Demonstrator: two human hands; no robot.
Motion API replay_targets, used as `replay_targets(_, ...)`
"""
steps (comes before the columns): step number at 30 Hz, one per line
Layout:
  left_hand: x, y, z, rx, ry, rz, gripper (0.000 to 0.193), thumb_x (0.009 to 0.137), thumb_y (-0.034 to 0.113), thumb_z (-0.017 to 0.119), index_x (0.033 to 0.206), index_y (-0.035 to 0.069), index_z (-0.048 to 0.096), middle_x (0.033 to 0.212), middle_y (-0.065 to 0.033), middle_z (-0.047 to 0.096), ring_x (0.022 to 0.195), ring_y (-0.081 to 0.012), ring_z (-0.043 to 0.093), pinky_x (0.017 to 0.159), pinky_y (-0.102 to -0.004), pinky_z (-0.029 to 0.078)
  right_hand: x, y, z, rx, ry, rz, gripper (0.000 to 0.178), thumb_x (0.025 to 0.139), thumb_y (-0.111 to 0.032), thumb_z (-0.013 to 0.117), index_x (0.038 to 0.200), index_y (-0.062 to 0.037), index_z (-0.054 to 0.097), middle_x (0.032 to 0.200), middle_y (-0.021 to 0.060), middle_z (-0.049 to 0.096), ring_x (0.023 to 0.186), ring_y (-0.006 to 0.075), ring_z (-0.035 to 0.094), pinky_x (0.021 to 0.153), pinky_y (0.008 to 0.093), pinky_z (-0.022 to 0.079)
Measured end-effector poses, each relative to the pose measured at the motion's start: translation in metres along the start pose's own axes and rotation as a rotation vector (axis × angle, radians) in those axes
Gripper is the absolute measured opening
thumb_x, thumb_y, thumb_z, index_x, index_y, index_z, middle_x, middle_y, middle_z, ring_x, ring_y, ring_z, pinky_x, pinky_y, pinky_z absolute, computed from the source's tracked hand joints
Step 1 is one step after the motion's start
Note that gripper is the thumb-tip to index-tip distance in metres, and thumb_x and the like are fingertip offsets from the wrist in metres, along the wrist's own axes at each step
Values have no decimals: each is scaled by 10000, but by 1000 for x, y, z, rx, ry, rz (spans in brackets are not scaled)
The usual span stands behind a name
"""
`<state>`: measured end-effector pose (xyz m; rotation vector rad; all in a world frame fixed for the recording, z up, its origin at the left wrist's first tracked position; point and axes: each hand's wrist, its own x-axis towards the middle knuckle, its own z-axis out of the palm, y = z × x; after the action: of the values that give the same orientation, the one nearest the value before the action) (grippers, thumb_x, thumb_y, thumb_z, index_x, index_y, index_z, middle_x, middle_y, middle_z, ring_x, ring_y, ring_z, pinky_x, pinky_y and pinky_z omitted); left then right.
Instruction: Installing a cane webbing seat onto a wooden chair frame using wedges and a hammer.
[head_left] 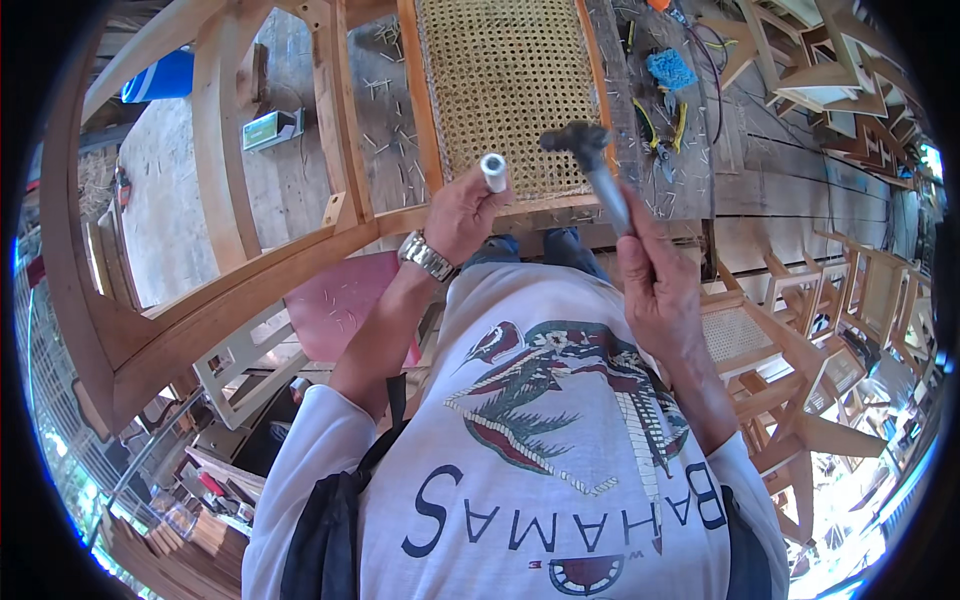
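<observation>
My right hand (660, 282) is closed round the handle of a hammer (607, 195), whose dark head is raised over the near right part of a woven cane panel (505, 75). In my left hand (462, 218), wearing a metal wristwatch, a short whitish cylinder (493, 172) is gripped upright. Its round end faces up with a dark spot in the middle; its lower end is hidden by my fingers. This hand is at the panel's near left edge. An orange-brown wooden frame (423, 110) borders the cane.
Pliers (680, 125) and a blue scrubby bundle (670, 68) lie right of the panel among scattered slivers. A large wooden frame (225, 150) and a small green-and-white box (272, 130) are at left. Wooden chair frames (780, 370) crowd the right. A pink seat (345, 305) sits below.
</observation>
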<state>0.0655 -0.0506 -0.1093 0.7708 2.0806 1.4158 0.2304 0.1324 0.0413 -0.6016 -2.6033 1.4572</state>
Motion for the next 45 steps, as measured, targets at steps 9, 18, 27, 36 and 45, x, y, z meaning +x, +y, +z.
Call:
replay_targets(9, -5, 18, 4, 334, -46, 123, 210, 898, 222, 667, 1042, 90, 592, 843, -141, 621, 764, -379, 633, 640, -461, 494, 1, -4, 4, -50, -70, -129, 458, 980, -70, 558, 1419, 13, 462, 1153, 248, 657, 945, 345, 691, 795, 377, 543)
replay_targets(18, -1, -2, -5, -187, 35, -58, 117, 935, 70, 651, 1047, 40, 633, 837, 11, 649, 763, -73, 579, 688, -288, 492, -3, 10, 12, -38, 23, -37, 434, 996, -90, 561, 1424, -64, 501, 1009, 207, 700, 702, 193, 671, 611, 330, 514)
replay_targets(27, -6, -3, -21, -235, 16, -117, 125, 944, 50, 646, 1067, 37, 626, 899, -8, 677, 833, -72, 629, 744, -243, 513, -13, 20, 8, -16, 65, 57, 435, 1015, -95, 532, 1447, -81, 482, 1090, 201, 694, 840, 171, 698, 702, 284, 523)
replay_targets(36, -7, -5, -8, -43, 20, 50, 121, 922, 78, 654, 1031, 48, 613, 842, -84, 664, 764, -203, 658, 676, -325, 516, -8, -13, 8, 77, 102, -176, 462, 993, -59, 538, 1443, -4, 451, 1198, 203, 671, 958, 259, 713, 782, 301, 538)
replay_targets(45, -5, 4, -12, 151, -19, 95, 191, 896, 113, 659, 1082, 89, 623, 857, -147, 664, 776, -360, 642, 676, -390, 509, 0, -4, 30, 82, 88, -233, 468, 976, -120, 585, 1432, -70, 488, 950, 197, 669, 774, 361, 652, 688, 411, 525)
